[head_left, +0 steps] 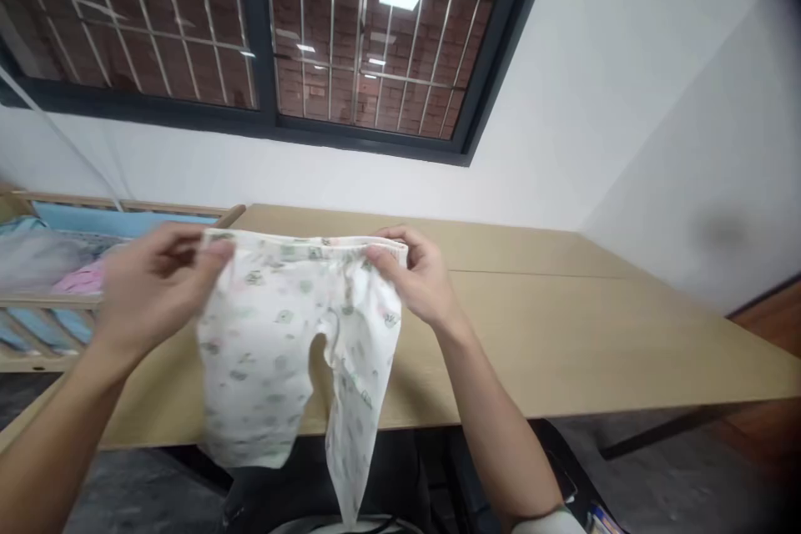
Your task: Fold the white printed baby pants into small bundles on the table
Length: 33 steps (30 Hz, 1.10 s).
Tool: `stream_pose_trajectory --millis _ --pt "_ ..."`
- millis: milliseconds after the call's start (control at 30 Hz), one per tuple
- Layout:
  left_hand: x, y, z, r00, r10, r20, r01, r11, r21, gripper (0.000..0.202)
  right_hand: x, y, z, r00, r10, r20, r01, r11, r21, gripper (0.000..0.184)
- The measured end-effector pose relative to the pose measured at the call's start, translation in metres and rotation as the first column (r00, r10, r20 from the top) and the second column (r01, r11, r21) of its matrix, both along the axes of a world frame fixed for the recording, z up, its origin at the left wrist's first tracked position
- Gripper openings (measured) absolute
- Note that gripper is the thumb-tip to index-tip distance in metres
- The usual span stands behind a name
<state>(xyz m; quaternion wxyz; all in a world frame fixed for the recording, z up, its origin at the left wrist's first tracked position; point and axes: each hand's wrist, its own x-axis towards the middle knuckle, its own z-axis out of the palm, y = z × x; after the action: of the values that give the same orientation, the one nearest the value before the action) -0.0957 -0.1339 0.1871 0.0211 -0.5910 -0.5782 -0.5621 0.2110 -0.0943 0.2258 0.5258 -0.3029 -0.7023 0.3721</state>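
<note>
A pair of small white baby pants (269, 334) with a pale green and pink print hangs upright by its waistband. My left hand (159, 275) pinches the waistband's left corner between thumb and fingers, slightly blurred. At the other end, my right hand (413, 271) grips the waistband with the thumb in front and the fingers behind. The waistband is stretched nearly level between both hands. Both legs dangle over the table's front edge, the right one narrower and twisted, with a gap between them.
A light wooden table (531, 334) spans the view beneath the pants. At the left stands a wooden crib (47, 300) with blue lining, a pink cloth and pale bedding. A barred window (369, 33) is in the wall behind. Dark items lie below the table's front edge.
</note>
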Motion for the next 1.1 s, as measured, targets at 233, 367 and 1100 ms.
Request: stream_pose_trajectory --millis 233,367,1100 --pt "0.03 0.102 -0.087 0.903 -0.424 0.067 0.418 0.833 -0.361 0.048 0.045 0.091 -0.08 0.887 -0.184 0.423 0.22 0.975 -0.036 0.027" --pt "0.036 0.141 -0.141 0.86 -0.509 -0.028 0.426 0.748 -0.509 0.045 0.054 0.128 -0.137 0.766 -0.18 0.617 0.181 0.982 0.061 0.02" --pt "0.036 0.236 -0.206 0.892 -0.403 -0.206 0.234 0.799 -0.553 0.034 0.045 0.226 -0.244 0.692 -0.3 0.657 0.27 0.951 0.15 0.028"
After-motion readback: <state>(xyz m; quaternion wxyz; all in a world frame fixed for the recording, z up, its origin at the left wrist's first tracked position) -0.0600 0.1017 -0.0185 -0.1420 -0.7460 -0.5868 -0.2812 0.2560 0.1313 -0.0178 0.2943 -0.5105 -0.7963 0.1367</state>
